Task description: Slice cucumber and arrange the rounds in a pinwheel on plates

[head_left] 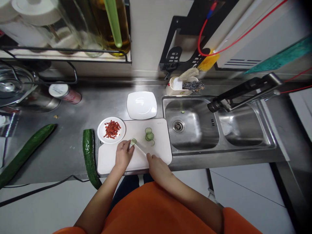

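Observation:
My left hand (pixel 123 155) is closed, fingertips pinching a small cucumber slice (pixel 133 141) above the white cutting board (pixel 136 164). My right hand (pixel 158 168) grips a knife (pixel 141 149), its blade angled to the left and touching or nearly touching that slice. The knife's handle is mostly covered by my fingers. A small pile of thin cucumber slices (pixel 149 136) lies on the board, up and right of the blade. Left of the board rests a cucumber with a cut end (pixel 88 152), partly over the counter edge.
A round plate (pixel 99 134) of red dried berries (pixel 112 129) overlaps the board's upper left corner. Behind the board stands a white square plate (pixel 141 104). A second cucumber (pixel 29 152) lies far left. To the right are the double sink (pixel 192 148) and black faucet (pixel 243 92).

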